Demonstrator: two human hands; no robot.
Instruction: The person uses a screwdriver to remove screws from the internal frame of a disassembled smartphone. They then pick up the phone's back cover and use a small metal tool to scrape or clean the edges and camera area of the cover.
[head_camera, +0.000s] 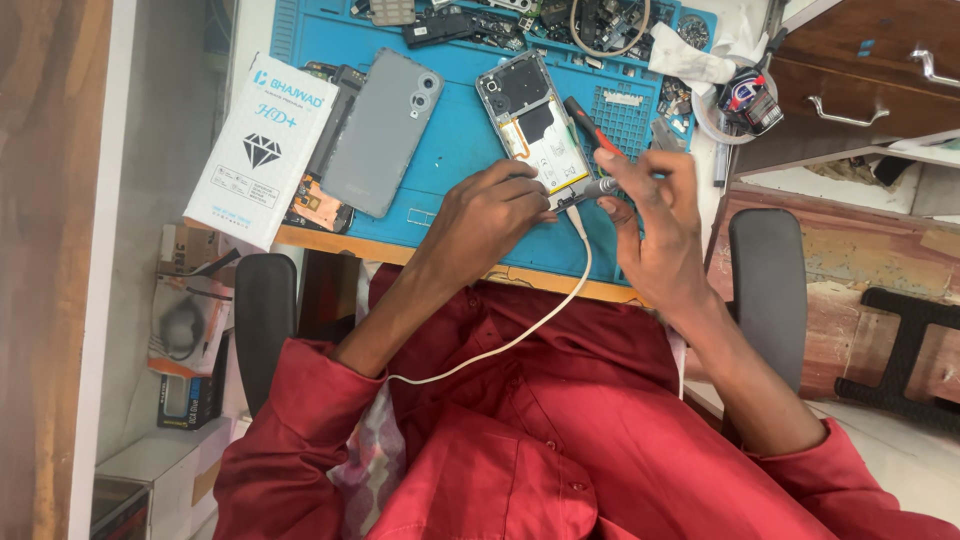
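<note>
Blue mat (450, 150) bears opened phone (535, 120). Left hand (495, 215) curled at phone's lower edge, steadying it. Right hand (655, 200) pinches screwdriver (592, 128) beside phone. White cable (560, 300) plugged below. Best keep driver upright, pressure light.

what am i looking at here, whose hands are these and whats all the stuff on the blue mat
This is one picture from a camera worn on a person's head, looking down at their own two bare hands and red shirt. They sit at a desk covered by a blue work mat. On the mat lies an opened phone with its insides showing. The left hand rests on the phone's lower end, where a white cable runs in. The right hand holds a screwdriver with a red and black handle. Beside the phone lie a grey back cover and a white box. Small loose parts sit along the far edge.
</note>
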